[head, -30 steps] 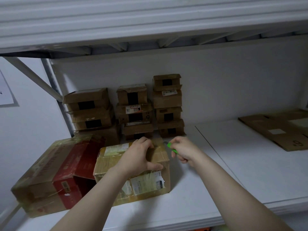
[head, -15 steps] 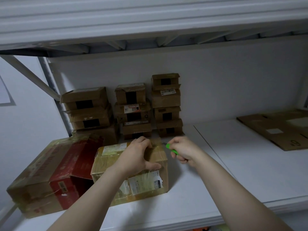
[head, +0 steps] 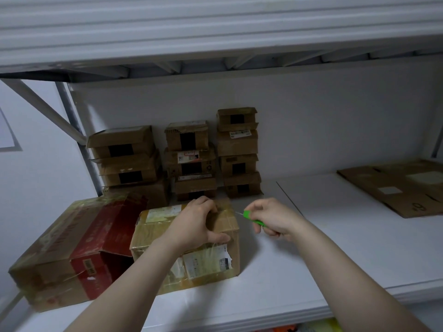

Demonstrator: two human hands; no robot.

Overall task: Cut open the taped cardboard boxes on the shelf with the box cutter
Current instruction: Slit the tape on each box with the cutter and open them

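Left hand: the left hand point(head: 194, 224) lies on top of the taped cardboard box point(head: 151, 236), its fingers curled over the far top edge and the thumb pressed along the near edge, so it grips the box from above.
Right hand: the right hand point(head: 271, 219) is clenched round the green box cutter point(head: 251, 218), with the handle running back into the fist and the forearm coming in from the lower right.
Box cutter: it sits just to the right of the box, level with its top. A short blade pokes out towards the box's far right corner. From where I stand I cannot tell whether the tip touches the cardboard.
Taped box: it stands on the white shelf point(head: 311, 259), near the front edge and left of the middle. It is wrapped in shiny clear tape, with a pale label on top and a torn white label on the front face.
Red box: a bigger red and brown box point(head: 79, 240) lies right against the taped box's left side, its end flap hanging open.
Back of shelf: three stacks of small brown boxes point(head: 189, 161) stand by the rear wall, behind both hands.
Right end: a flattened piece of cardboard point(head: 402, 185) lies flat on the shelf, well apart from the hands.
Overhead: the upper shelf point(head: 215, 32) spans the top, white and ribbed.
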